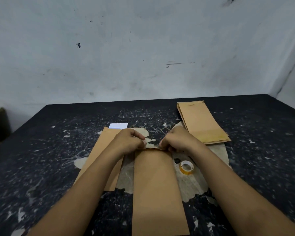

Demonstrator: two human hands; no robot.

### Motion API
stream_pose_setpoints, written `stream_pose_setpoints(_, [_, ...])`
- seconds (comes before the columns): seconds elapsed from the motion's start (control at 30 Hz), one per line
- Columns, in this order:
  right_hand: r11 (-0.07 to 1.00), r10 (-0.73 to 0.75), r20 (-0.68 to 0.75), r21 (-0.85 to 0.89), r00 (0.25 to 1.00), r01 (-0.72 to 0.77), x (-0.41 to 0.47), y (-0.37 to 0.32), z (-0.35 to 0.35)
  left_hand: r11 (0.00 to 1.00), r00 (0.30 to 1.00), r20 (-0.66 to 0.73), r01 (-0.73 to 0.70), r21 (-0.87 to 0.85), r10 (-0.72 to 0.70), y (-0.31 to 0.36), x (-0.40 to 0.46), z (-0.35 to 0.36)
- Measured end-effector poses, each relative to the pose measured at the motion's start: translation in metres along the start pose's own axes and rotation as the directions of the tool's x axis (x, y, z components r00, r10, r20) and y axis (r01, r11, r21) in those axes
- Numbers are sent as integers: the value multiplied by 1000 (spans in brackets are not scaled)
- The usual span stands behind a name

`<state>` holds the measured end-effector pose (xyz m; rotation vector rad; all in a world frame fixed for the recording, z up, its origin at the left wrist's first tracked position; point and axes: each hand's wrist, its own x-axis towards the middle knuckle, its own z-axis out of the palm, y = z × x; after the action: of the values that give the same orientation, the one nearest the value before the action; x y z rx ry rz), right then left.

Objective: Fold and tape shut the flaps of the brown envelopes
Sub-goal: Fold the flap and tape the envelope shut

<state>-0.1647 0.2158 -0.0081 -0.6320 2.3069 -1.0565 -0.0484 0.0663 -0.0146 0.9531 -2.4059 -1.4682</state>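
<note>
Nearest the near edge, brown envelope [157, 189] lying lengthwise on scarred black table [41, 150], far end with folded flap pinched from both sides. Left hand [130, 141] and right hand [175, 142] knuckles up, fingers curled tight onto that flap end, forearms reaching in from near corners. Tape roll [186, 167] just right of envelope. Envelope stack [201, 121] toward far right corner; another envelope [100, 150] under left forearm.

Scuffed grey wall [143, 48]; worn black table [41, 150]

Dim, soft light (edges warped, blurred)
</note>
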Motion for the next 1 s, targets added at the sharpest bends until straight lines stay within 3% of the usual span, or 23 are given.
stream_pose_setpoints(0.13, [999, 24, 42, -25, 999, -23, 1, 1, 1, 998, 997, 68, 44, -47, -41, 2, -3, 1])
stream_pose_setpoints(0.4, [999, 14, 65, -33, 998, -12, -2, 3, 0, 997, 994, 97, 32, 73, -39, -2, -4, -3])
stream_pose_setpoints(0.6, [993, -27, 25, -111, 999, 30, -4, 1, 3, 969, 999, 19, -33, 245, 29, -1, -6, 0])
stream_pose_setpoints(0.77, [954, -70, 41, -288, 997, 79, -3, -2, 7, 880, 995, -35, -68, 471, 96, 0, -12, 8])
stream_pose_setpoints(0.87, [918, -83, 54, -384, 995, 97, -3, -3, 2, 856, 990, -50, -88, 509, 131, -4, -13, 8])
stream_pose_setpoints(1.0, [931, -110, 65, -343, 992, 126, -2, 3, -5, 822, 985, -37, -121, 556, 170, -6, -15, 10])
